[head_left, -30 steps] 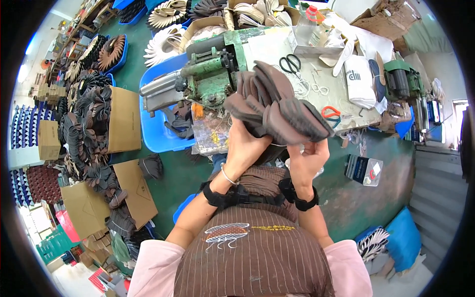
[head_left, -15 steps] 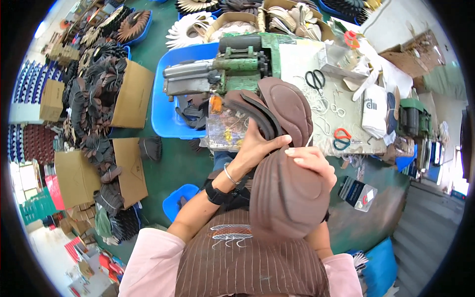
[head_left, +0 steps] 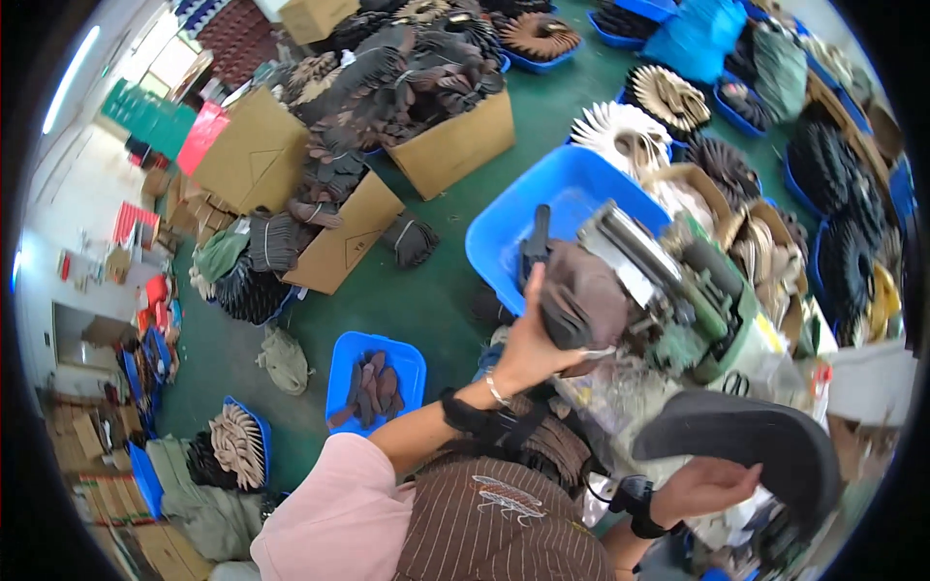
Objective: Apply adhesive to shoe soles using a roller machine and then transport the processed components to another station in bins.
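My left hand (head_left: 531, 341) is closed round a bundle of brown insole-shaped pads (head_left: 589, 295), their dark edges stacked together. It holds the bundle over the near rim of a large blue tub (head_left: 499, 218), beside a green machine with metal rollers (head_left: 644, 257). At the lower right is my right hand (head_left: 702, 492), its fingers bent against a dark, curved insole-like piece (head_left: 741, 426). This piece arches above and past the fingers, and the grip is partly hidden. A dark pad (head_left: 536, 237) shows in the tub next to the left fingertips.
A smaller blue basin (head_left: 386, 351) with loose brown pads stands on the green floor. Cardboard boxes (head_left: 455, 150) heaped with dark pads are at the upper left. Scissors (head_left: 736, 384) lie on the worktable. Fanned white pads (head_left: 620, 136) sit behind the large tub.
The view has swung left. My hands, close together before, are now apart: the left has carried its bundle to the tub, and the right has moved right with a dark curved piece.
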Tool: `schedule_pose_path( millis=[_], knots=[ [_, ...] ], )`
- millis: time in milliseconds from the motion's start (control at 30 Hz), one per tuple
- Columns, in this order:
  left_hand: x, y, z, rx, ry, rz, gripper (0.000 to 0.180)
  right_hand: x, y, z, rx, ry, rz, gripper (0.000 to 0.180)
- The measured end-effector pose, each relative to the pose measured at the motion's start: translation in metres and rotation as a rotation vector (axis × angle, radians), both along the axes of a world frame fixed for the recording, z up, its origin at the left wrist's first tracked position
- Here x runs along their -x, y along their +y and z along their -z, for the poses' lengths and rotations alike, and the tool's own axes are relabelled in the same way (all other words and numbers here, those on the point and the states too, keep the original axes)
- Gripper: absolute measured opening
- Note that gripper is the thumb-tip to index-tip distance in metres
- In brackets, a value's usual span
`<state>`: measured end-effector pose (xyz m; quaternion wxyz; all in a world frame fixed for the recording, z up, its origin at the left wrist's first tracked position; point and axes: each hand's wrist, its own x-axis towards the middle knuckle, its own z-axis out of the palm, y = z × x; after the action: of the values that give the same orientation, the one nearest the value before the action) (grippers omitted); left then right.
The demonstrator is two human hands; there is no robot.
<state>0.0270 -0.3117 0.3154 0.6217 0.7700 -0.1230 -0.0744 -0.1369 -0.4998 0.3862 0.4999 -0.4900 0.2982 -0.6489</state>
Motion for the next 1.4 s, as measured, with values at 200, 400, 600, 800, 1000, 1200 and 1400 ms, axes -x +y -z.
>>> schedule_pose_path(
  millis=[200, 400, 600, 800, 1000, 1200, 1400],
  knots=[
    [-0.116, 0.139, 0.048, 0.073, 0.324, -0.371, 0.113, -0.057, 0.021, 0.026, -0.335, 0.164, -0.628, 0.045],
    [-0.284, 0.206, 0.069, 0.111, 0.267, -0.29, 0.099, -0.152, 0.099, 0.008, -0.556, -0.024, -0.943, 0.059],
    [-0.581, 0.228, -0.095, 0.01, -0.103, -0.592, 0.138, -0.187, 0.119, 0.003, -0.487, 0.047, -0.919, 0.065],
    [-0.471, 0.142, -0.18, 0.104, -0.271, 0.158, 0.07, -0.216, 0.132, 0.01, -0.522, 0.202, -0.732, 0.059],
    [-0.239, 0.056, -0.046, 0.435, 0.284, 0.807, 0.119, -0.278, 0.147, -0.001, -0.322, 0.55, -0.836, 0.066],
    [-0.225, 0.057, -0.037, 0.459, 0.561, 0.543, 0.072, -0.272, 0.14, 0.005, -0.124, 0.329, -1.103, 0.071],
    [-0.205, 0.045, -0.016, 0.492, 0.613, 0.572, 0.037, -0.249, 0.138, 0.023, -0.661, 0.228, -0.816, 0.06]
  ],
)
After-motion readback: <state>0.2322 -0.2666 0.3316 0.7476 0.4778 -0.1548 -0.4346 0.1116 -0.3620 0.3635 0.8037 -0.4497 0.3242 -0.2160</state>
